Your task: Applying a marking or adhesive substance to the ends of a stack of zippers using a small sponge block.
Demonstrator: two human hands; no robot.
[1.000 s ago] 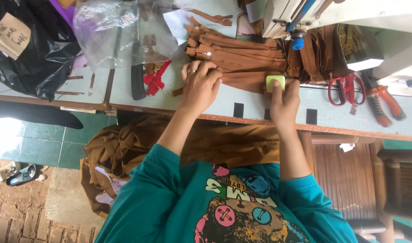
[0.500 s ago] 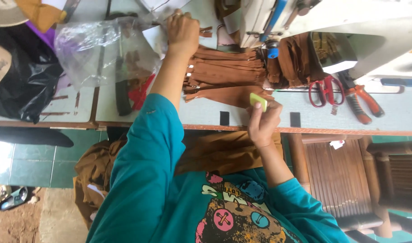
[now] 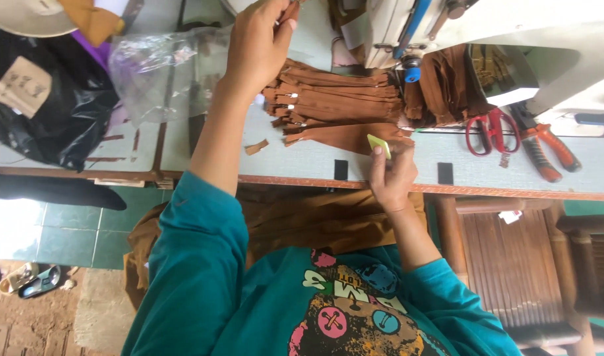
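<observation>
At the far left of the table point(image 3: 302, 165) lies a black bag point(image 3: 44, 118) with a tan cap point(image 3: 28, 16) above it, and beside them a clear plastic bag point(image 3: 163, 72). The left hand point(image 3: 259, 49) reaches far up the table, its fingers pinched on a brown strip point(image 3: 290, 12) at the top edge of the view; what else it grips there is cut off, so it seems to be only that strip. Just below and right of the hand, a stack of brown zippers point(image 3: 335, 109) lies spread flat on the table, with a small brown scrap point(image 3: 255, 147) lying loose near its lower left corner. The right hand point(image 3: 393, 178) sits at the table's near edge, thumb and fingers closed on a yellow chalk point(image 3: 378, 145) that touches the lowest brown piece of the stack. Above it stands a white sewing machine point(image 3: 394, 26), with folded brown cloth point(image 3: 447, 86) under its arm. Further right lie red scissors point(image 3: 490, 128) and, just beside them, orange-handled pliers point(image 3: 546, 148). More brown cloth point(image 3: 315, 224) lies on the person's lap below the table.
</observation>
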